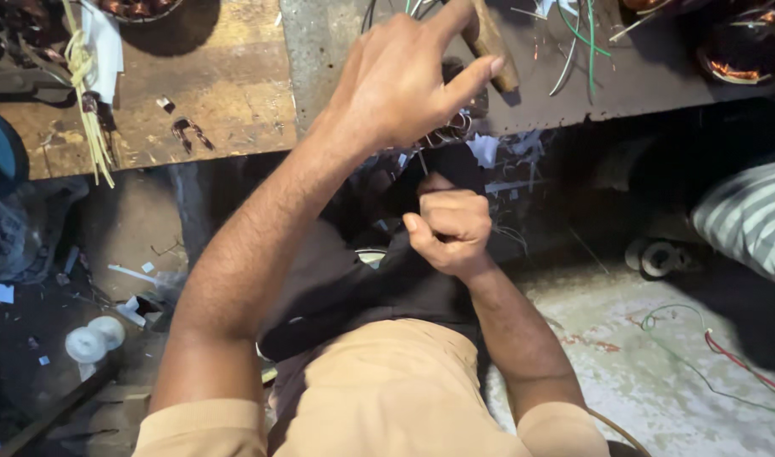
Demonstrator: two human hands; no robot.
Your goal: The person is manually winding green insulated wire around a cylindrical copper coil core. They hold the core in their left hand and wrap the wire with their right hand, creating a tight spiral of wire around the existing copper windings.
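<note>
Wooden handle, worn and brown, is what my left hand is wrapped around up at the top of the head view. Looks like a hammer or mallet grip, but the head end runs off past the frame edge, so I can't say for sure. Index finger sticks out along it and the rest curl round, so that hand is pressed together on the handle, held over the grey metal tabletop.

My right hand sits lower, just under the tabletop edge, balled into a tight fist with the thumb across the front. It seems to be gripping something thin, but the fingers hide it totally. Right between the two hands there's a dark lump with some shiny wire loops poking out at the bench edge, mostly buried in shadow and behind my left wrist.

Surroundings: left part of the bench is a scuffed wooden tabletop with a bundle of yellowish strings hanging over the edge and a few small metal clips. Loose green and white wires lie on the metal part, and a copper winding sits top right. Floor is rough concrete with red and green wire scraps, two white round bits on the left, and someone's striped sleeve at the right edge.
</note>
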